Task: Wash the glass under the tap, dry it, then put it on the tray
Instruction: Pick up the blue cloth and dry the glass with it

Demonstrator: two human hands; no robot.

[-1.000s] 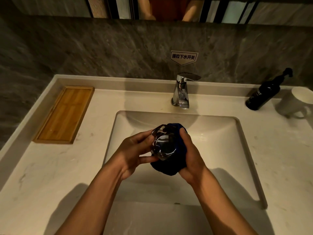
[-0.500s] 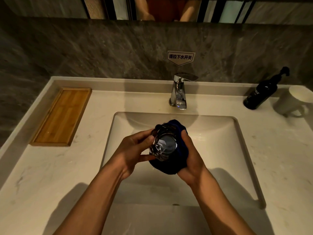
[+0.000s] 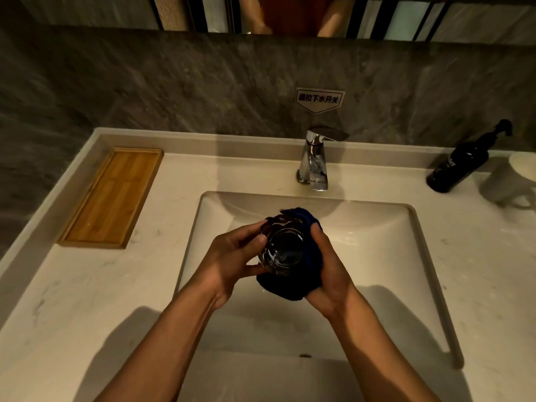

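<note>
Over the sink (image 3: 406, 256), my left hand (image 3: 229, 262) pinches the glass (image 3: 282, 250) by its sides; my right hand (image 3: 330, 271) fingers press a blue cloth (image 3: 290, 288) around it. Tray (image 3: 113, 198) at worktop's back-left corner.

"提拉下水开关" on wall sign (image 3: 320, 99)

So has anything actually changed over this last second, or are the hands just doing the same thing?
Hardly anything. The left hand still grips the glass while the right hand keeps the dark blue cloth pressed around it, above the sink. Only small shifts of the fingers show, as in rubbing. Nothing was picked up or let go. The wooden tray still lies bare, and no water shows at the tap.
</note>
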